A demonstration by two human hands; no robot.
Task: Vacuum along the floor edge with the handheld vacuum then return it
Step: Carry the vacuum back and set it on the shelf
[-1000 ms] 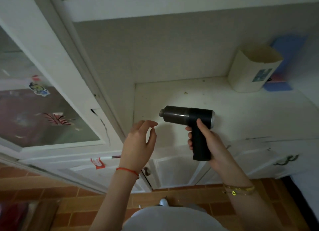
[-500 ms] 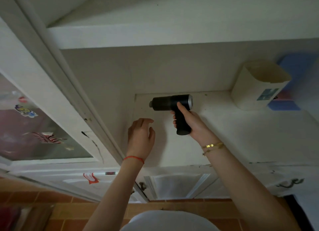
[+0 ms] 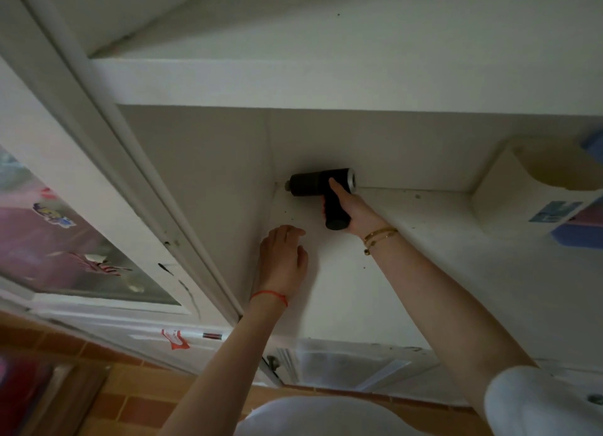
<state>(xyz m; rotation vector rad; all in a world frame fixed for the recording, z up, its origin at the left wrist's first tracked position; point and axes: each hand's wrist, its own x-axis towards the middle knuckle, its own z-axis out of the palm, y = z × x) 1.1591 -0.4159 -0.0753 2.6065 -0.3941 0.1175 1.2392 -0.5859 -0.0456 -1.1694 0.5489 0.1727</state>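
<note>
Black handheld vacuum (image 3: 321, 183) gripped by its handle in right hand (image 3: 354, 212), nozzle at back left corner of white shelf (image 3: 424, 227); left hand (image 3: 283, 260) open, fingers relaxed alongside. Return step, likely: setting down, then letting go

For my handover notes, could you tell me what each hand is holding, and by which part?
The right hand grips the black handheld vacuum by its handle, nozzle toward the shelf's back corner. The left hand holds nothing, fingers relaxed.
</note>
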